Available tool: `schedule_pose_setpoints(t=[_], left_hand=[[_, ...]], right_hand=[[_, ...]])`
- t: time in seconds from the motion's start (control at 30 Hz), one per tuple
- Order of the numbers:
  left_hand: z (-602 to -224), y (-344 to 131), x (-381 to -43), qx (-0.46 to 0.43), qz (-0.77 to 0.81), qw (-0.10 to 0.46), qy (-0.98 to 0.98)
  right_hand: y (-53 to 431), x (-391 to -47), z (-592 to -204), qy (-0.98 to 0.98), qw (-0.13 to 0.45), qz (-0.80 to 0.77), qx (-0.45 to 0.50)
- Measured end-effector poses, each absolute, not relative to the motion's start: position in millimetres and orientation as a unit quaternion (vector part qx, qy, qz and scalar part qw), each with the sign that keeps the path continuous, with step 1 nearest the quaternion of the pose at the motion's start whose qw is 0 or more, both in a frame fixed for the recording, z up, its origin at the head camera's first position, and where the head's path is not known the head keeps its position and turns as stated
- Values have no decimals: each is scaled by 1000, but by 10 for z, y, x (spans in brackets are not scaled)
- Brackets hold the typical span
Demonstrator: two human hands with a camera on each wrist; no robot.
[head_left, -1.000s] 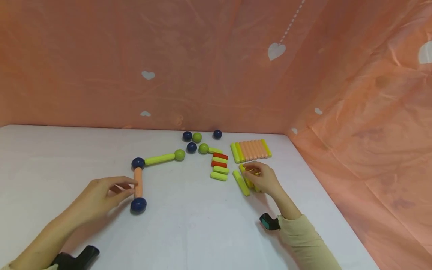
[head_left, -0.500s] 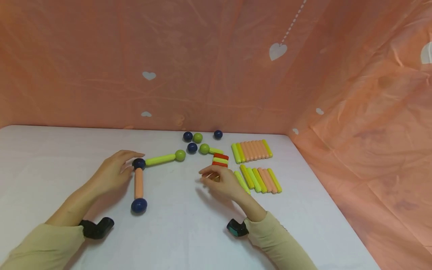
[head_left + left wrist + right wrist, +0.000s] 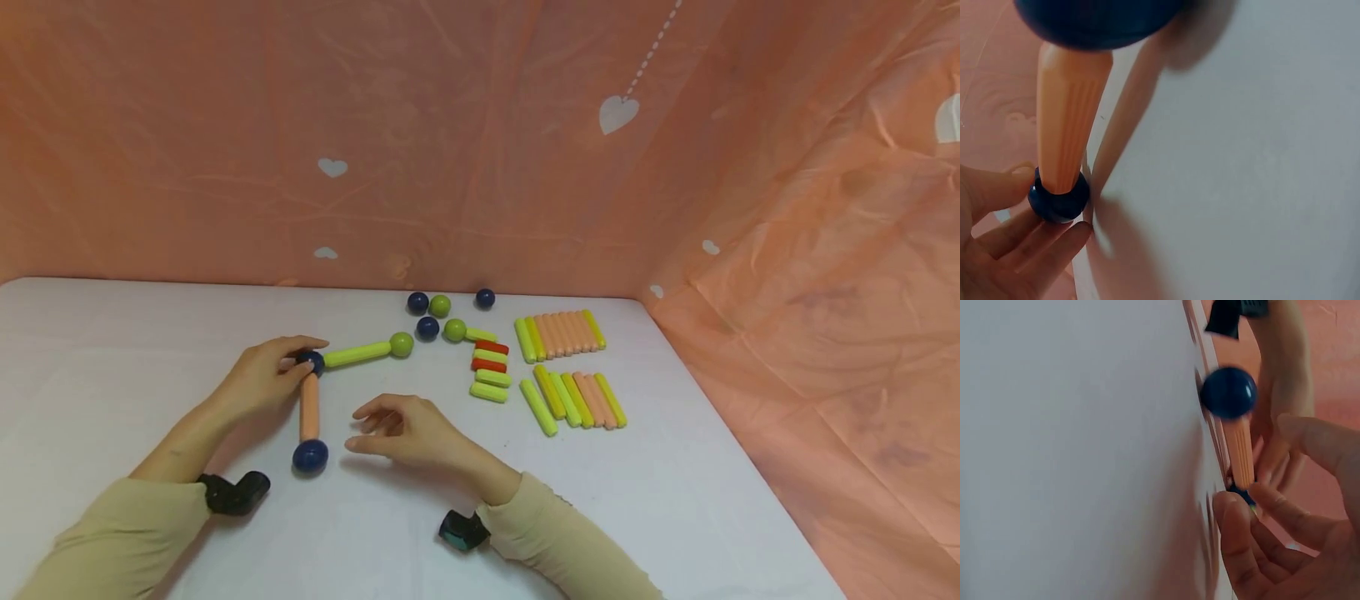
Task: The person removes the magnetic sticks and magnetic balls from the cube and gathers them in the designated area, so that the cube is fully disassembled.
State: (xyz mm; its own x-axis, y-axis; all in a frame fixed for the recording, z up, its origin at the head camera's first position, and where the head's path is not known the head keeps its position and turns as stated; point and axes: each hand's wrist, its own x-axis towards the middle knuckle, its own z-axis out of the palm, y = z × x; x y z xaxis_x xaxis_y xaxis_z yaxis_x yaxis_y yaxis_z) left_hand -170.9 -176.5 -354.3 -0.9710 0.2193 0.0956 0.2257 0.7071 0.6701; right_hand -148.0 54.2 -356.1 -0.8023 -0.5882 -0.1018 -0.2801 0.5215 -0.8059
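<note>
My left hand (image 3: pixel 258 375) pinches a dark blue ball (image 3: pixel 1057 206) between thumb and fingers at the left of the table. From that ball a peach rod (image 3: pixel 310 408) runs toward me to a second dark blue ball (image 3: pixel 310 457). A light green rod (image 3: pixel 357 354) extends from the pinched ball to the right and ends in a green ball (image 3: pixel 401 344). Together they form a corner. My right hand (image 3: pixel 412 429) is above the table, right of the peach rod and apart from it. Its fingers are loosely bent, with nothing between them and the thumb.
At the back are loose dark blue balls (image 3: pixel 427 328) and green ones, one green ball (image 3: pixel 454 330) touching a short rod. Short red and green rods (image 3: pixel 491 366) form a column. Farther right lie two groups of longer rods (image 3: pixel 558 335). An orange cloth (image 3: pixel 480 150) hangs behind.
My left hand has gone from beside the peach rod to the far blue ball and now pinches it. My right hand has left the yellow rods and travelled left across the table.
</note>
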Motion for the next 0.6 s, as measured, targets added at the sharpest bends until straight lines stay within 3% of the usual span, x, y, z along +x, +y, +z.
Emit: schedule_pose_setpoints(t=[0.33, 0.6], left_hand=[[-3543, -1784, -1695, -97, -378, 3, -921], [-3588, -1896, -1543, -129, -350, 32, -928]], right_hand=[[189, -1391, -3560, 852, 216, -406, -251], [292, -1386, -3493, 861, 241, -362, -264]])
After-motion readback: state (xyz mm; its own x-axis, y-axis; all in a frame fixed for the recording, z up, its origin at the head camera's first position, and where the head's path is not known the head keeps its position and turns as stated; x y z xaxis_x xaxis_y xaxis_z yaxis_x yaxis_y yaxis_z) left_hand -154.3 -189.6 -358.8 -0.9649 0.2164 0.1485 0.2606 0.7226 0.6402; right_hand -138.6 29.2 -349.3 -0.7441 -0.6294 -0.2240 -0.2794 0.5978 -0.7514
